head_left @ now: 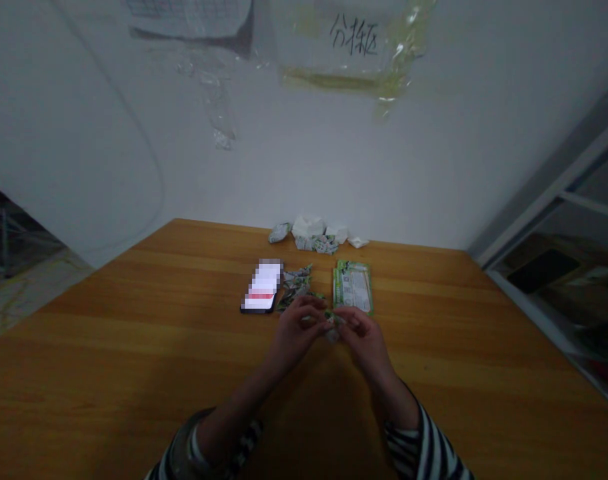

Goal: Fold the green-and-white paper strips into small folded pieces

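Both hands meet over the middle of the wooden table (134, 347). My left hand (295, 333) and my right hand (361, 340) have their fingers curled and pinch a small green-and-white paper piece (333, 323) between them. Just behind my left hand lies a pile of similar small folded paper pieces (295, 285). A flat green-and-white printed packet (353, 287) lies just behind my right hand.
A phone (262, 285) with a lit screen lies left of the pile. Crumpled white and green papers (317, 235) sit at the table's far edge against the white wall. A metal shelf frame (559, 200) stands to the right.
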A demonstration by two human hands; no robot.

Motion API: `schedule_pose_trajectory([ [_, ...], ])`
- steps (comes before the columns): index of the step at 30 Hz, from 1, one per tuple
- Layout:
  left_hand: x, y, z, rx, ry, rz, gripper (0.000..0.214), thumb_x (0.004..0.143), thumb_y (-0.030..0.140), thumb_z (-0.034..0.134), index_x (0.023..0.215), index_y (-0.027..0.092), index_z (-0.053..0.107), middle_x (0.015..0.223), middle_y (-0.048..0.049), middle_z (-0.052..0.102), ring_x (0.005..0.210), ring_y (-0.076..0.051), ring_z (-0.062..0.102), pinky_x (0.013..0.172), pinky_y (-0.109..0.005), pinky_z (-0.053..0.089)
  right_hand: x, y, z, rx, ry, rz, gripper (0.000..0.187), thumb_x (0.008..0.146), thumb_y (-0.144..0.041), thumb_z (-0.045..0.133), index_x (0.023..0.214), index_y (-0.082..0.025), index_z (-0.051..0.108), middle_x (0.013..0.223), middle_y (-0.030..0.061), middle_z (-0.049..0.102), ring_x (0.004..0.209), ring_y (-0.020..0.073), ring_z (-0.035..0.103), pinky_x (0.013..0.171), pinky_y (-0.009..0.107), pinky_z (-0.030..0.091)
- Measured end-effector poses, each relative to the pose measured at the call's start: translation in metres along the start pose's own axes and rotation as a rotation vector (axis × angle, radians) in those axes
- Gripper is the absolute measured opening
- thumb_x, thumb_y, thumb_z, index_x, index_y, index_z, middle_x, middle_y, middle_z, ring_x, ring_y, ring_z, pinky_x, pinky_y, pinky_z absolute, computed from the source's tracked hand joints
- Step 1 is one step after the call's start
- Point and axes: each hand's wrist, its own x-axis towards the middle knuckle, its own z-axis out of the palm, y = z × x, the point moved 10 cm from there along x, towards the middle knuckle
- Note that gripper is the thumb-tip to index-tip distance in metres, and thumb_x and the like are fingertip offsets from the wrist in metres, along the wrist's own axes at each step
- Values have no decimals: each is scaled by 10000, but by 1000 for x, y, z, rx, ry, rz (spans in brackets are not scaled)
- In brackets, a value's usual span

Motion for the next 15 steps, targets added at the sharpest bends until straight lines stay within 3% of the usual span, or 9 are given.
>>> schedule_pose_trajectory([
  [6,-6,-35,15,-158,-69,-256,184,723,301,715,747,129,653,696,-37,678,649,-155,647,623,-263,533,-7,-8,-22,27,253,-37,108,700,-249,746,785,-190,715,761,36,757,698,180,698,629,257,536],
  [9,-6,-33,10,-159,16,-218,203,697,287,740,738,131,616,686,-26,680,644,-146,646,599,-229,519,-7,-1,-23,98,277,25,187,647,-249,787,807,-187,712,743,35,766,648,176,704,597,252,543],
  [12,-6,-28,3,-116,92,-165,298,692,286,752,910,157,595,641,11,664,612,-140,639,580,-222,515,-6,10,-21,139,262,103,262,609,-270,814,838,-181,719,710,39,767,598,174,702,579,257,549],
  [15,-5,-29,9,-92,32,-147,367,719,313,730,1028,164,598,712,-4,689,653,-153,652,613,-243,529,-6,17,-22,151,250,147,282,598,-295,822,838,-176,734,730,49,771,595,175,701,584,262,550],
])
